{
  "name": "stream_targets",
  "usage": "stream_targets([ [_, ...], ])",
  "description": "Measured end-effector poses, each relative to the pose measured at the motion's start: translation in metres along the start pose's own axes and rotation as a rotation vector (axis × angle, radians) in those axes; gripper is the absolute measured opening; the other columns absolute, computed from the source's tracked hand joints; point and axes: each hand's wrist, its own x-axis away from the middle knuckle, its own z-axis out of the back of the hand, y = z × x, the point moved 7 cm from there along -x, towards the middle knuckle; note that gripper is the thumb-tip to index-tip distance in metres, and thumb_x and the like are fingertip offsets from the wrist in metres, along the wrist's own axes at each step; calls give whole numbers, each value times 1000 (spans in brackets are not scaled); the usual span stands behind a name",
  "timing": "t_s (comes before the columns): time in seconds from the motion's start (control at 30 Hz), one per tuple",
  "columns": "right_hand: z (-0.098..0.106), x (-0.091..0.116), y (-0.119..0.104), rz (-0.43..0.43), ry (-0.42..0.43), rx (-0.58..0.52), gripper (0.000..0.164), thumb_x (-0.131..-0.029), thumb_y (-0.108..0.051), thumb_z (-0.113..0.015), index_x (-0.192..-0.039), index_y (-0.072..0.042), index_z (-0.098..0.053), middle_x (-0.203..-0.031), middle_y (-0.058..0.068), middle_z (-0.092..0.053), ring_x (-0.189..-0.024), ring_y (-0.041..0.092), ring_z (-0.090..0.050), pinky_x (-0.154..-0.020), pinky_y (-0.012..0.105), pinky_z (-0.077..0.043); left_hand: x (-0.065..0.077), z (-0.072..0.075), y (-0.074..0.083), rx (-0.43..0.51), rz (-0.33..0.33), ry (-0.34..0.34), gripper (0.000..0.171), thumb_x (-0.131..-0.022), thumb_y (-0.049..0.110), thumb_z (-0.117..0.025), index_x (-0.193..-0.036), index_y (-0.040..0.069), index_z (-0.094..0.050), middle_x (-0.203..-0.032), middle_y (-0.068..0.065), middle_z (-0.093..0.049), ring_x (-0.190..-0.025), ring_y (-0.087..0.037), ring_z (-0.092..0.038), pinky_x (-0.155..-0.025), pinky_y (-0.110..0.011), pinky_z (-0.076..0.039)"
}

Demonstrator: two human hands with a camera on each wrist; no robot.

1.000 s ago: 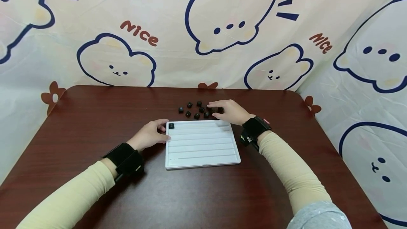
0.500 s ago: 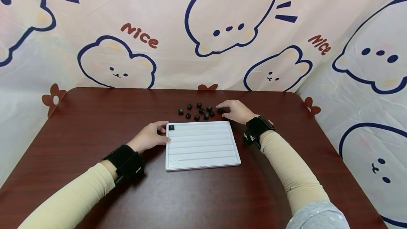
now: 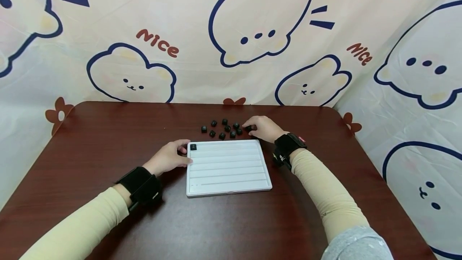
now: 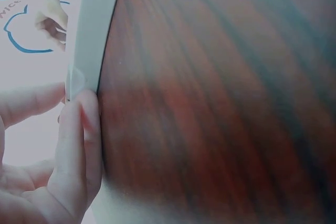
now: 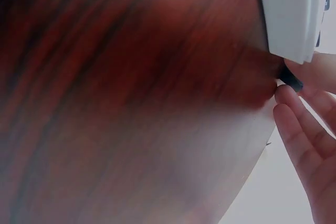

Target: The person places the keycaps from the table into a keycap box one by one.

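A white ridged tray lies on the table, with one small black keycap in its upper left corner. My left hand holds the tray's left edge, the thumb near the rim and the other fingers farther up the side. In the left wrist view the fingertips press on the white tray wall. Beyond the tray's far right corner is my right hand, which pinches a black keycap between thumb and fingers. Several more black keycaps lie scattered behind the tray, left of that hand.
The dark brown wooden table reaches to a pale cartoon-printed curtain at the back and right. Both wrists wear black straps; the left strap sits in front of the tray's left side.
My right hand has drawn back to the right from the loose keycaps, to the keycap at their right end. The left hand stays at the tray's edge.
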Motion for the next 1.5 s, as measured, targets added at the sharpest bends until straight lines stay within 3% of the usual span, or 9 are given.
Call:
stream_targets([
  [0.3,1,-2,5,-60,4,-44,35,-95,0,-71,-130,-3,-70,-129,16,-63,-107,29,-63,-88,41,-53,0,1,1,9,3,-2,68,-92,-1,-74,-151,-6,-41,-114,-20,-52,-88,-23,-63,-75,-30,-58],
  [0.6,3,-5,4,-62,-2,-57,34,-95,1,-70,-129,-1,-70,-120,15,-62,-100,28,-60,-83,39,-51,0,3,1,-5,6,2,68,-92,1,-74,-151,-6,-41,-115,-20,-52,-88,-22,-64,-75,-30,-58],
  [0.93,1,-5,6,-104,-13,-67,35,-97,2,-67,-132,-2,-69,-128,17,-63,-102,29,-63,-84,39,-51,-1,2,0,-17,17,4,68,-92,2,-75,-152,-4,-42,-116,-20,-53,-86,-22,-64,-73,-28,-57],
  [1.3,-1,-4,11,-88,-4,-73,34,-96,0,-68,-130,-3,-70,-126,15,-65,-109,29,-63,-87,41,-53,-2,1,-2,-13,8,4,67,-92,1,-75,-151,-5,-43,-115,-20,-54,-85,-20,-65,-73,-28,-57],
  [1.5,1,3,6,-34,2,-61,32,-95,1,-69,-127,-2,-71,-124,15,-67,-107,28,-64,-85,40,-54,-2,1,-2,1,8,2,67,-92,0,-75,-151,-5,-43,-115,-20,-53,-86,-20,-65,-74,-28,-58],
])
